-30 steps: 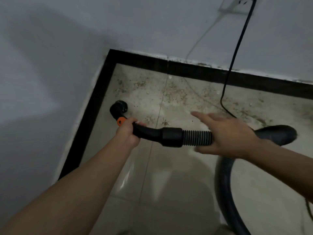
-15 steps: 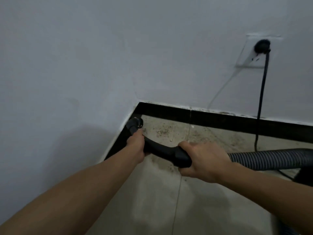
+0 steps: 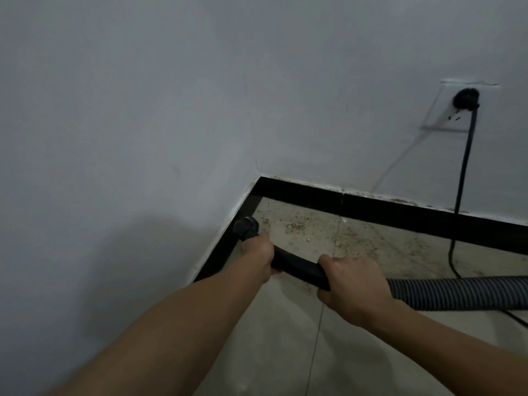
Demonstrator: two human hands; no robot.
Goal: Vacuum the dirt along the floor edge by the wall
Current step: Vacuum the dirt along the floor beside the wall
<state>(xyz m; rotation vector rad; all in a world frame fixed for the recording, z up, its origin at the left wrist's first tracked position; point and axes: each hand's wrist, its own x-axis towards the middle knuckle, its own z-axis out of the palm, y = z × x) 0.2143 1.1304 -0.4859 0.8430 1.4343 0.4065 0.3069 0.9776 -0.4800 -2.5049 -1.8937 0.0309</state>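
Observation:
A black curved vacuum handle [image 3: 297, 267] ends in a round nozzle mouth [image 3: 246, 225] that sits against the black skirting [image 3: 371, 207] of the left wall, near the corner. My left hand [image 3: 257, 252] grips the handle just behind the nozzle. My right hand [image 3: 351, 278] grips it farther back, where the ribbed grey hose [image 3: 457, 292] joins. Brown crumbs and dirt [image 3: 303, 224] lie scattered on the beige floor tiles along the back wall's skirting, to the right of the nozzle.
A black power cord [image 3: 463, 178] hangs from a plug [image 3: 267, 99] in a white wall socket and trails onto the floor at the right. White walls meet in a corner. The hose runs off the right edge.
My right hand went from open above the hose to gripping the handle. The nozzle moved into the corner by the left skirting. My view tilted upward, bringing the socket into sight.

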